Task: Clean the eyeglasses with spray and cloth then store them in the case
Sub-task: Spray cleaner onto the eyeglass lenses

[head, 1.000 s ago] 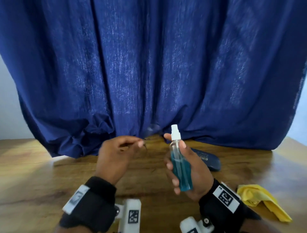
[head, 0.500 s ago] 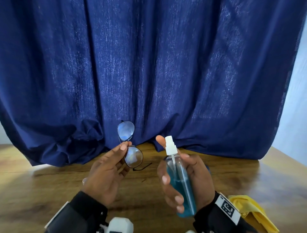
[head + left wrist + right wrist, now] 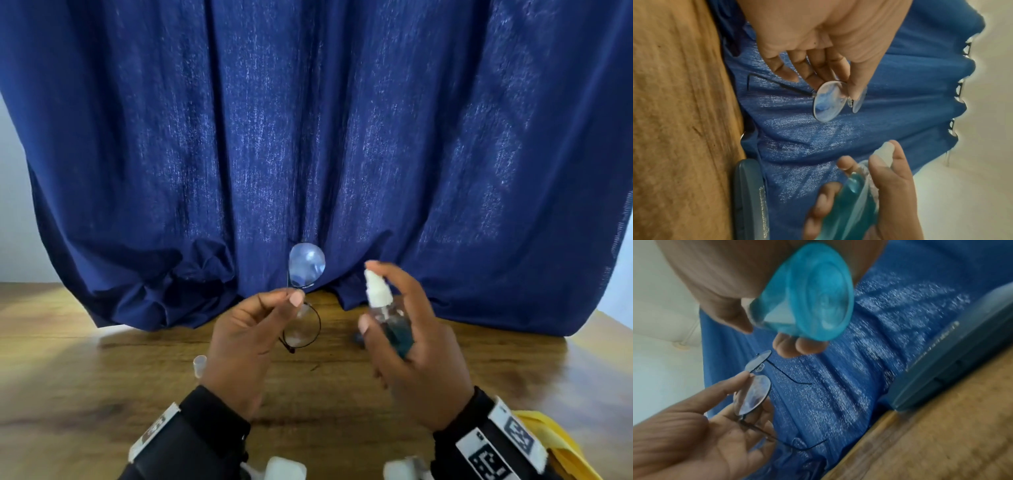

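My left hand (image 3: 270, 318) pinches thin black-rimmed eyeglasses (image 3: 306, 263) at the bridge and holds them upright above the table, one lens over the other; they also show in the left wrist view as eyeglasses (image 3: 829, 104) and in the right wrist view as eyeglasses (image 3: 754, 394). My right hand (image 3: 407, 329) grips a clear spray bottle (image 3: 394, 325) of blue liquid, index finger over its white nozzle (image 3: 376, 291), which points toward the glasses. The bottle's base (image 3: 813, 293) fills the right wrist view. A dark blue glasses case (image 3: 752, 199) lies on the table by the curtain.
A wooden table (image 3: 85, 377) spreads below my hands. A dark blue curtain (image 3: 308, 137) hangs behind and bunches on the table's far side. A yellow cloth (image 3: 565, 445) lies at the lower right. A small clear cap (image 3: 199, 365) stands left of my left hand.
My left hand has lifted the eyeglasses and turned them upright, lenses facing the bottle. My right hand has brought the bottle closer and moved its index finger onto the nozzle.
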A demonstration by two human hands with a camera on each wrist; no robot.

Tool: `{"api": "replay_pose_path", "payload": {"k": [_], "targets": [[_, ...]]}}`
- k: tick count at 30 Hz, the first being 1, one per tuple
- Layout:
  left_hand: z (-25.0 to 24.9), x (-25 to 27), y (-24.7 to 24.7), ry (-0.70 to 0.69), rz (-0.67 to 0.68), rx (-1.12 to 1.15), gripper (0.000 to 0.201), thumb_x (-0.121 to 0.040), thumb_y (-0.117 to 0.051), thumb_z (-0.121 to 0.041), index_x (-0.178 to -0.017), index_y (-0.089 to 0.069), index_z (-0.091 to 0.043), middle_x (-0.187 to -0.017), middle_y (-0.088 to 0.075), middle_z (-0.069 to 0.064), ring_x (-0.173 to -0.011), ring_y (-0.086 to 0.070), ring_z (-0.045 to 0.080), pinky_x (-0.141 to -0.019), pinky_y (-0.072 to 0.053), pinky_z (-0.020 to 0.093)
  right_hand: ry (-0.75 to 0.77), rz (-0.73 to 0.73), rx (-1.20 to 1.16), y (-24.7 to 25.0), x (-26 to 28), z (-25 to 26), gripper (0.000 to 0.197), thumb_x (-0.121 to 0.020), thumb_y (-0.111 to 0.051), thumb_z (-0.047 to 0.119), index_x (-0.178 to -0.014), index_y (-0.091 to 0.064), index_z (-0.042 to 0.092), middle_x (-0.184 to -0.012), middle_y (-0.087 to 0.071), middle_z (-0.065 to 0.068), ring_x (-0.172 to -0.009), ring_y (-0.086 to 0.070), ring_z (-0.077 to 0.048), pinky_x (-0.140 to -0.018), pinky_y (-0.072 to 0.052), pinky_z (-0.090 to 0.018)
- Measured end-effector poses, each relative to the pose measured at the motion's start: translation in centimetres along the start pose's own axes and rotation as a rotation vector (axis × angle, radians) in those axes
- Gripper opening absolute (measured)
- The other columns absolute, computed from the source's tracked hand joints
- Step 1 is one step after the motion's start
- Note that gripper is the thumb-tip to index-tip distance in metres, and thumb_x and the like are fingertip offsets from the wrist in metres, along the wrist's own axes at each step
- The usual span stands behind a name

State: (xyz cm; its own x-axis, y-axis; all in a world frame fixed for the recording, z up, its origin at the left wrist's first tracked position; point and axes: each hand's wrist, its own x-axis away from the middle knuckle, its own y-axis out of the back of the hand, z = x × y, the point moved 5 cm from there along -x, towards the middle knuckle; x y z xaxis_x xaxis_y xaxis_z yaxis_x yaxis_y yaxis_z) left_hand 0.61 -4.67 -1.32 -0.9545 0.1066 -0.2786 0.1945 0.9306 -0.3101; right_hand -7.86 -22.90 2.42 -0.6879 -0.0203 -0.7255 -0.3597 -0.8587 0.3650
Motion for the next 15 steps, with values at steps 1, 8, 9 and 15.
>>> {"api": "replay_pose_path", "payload": {"k": [1,8,9,15], "targets": [[-0.2,0.2,-0.1,-0.021,-0.006,-0.020,0.022,-0.076,-0.080,-0.031,-0.091,-0.080,-0.014,-0.096,-0.079,0.009,-0.092,-0.072,0.020,-0.097,-0.055,0.055,0.058,-0.061,0.063,0.4,0.0,0.1,0.054,-0.095,-0.061,0.018,-0.136,-0.041,0.047,-0.067,-0.060,-0.001,-0.049,-0.056,-0.014,-0.046,-0.048,-0.021],[-0.8,0.9,-1.0,-0.118,0.008,-0.094,0.005,-0.083,-0.076,-0.016,-0.084,-0.079,-0.012,-0.094,-0.080,0.005,-0.085,-0.073,0.011,-0.076,-0.059,0.018,0.159,-0.214,0.361,2.1,0.0,0.3,0.046,-0.095,-0.054,0.032,-0.140,-0.043,0.033,-0.087,-0.048,0.027,-0.072,-0.055,0.003,-0.068,-0.039,-0.005],[-0.8,0.9,-1.0,-0.122,0.001,-0.101,0.005,-0.083,-0.076,-0.016,-0.084,-0.079,-0.012,-0.095,-0.080,0.005,-0.086,-0.073,0.012,-0.077,-0.059,0.018,0.150,-0.207,0.374,2.0,0.0,0.4,0.046,-0.095,-0.054,0.032,-0.139,-0.043,0.034,-0.088,-0.047,0.028,-0.072,-0.056,0.002,-0.067,-0.040,-0.005],[-0.5,1.1,-1.1,-0.100,-0.012,-0.117,0.012,-0.083,-0.077,-0.018,-0.088,-0.078,-0.007,-0.098,-0.080,0.006,-0.092,-0.074,0.013,-0.078,-0.058,0.018,0.122,-0.156,0.417,1.8,-0.1,0.4,0.047,-0.093,-0.062,0.023,-0.134,-0.045,0.037,-0.084,-0.047,0.032,-0.069,-0.057,-0.001,-0.059,-0.045,-0.012]]}}
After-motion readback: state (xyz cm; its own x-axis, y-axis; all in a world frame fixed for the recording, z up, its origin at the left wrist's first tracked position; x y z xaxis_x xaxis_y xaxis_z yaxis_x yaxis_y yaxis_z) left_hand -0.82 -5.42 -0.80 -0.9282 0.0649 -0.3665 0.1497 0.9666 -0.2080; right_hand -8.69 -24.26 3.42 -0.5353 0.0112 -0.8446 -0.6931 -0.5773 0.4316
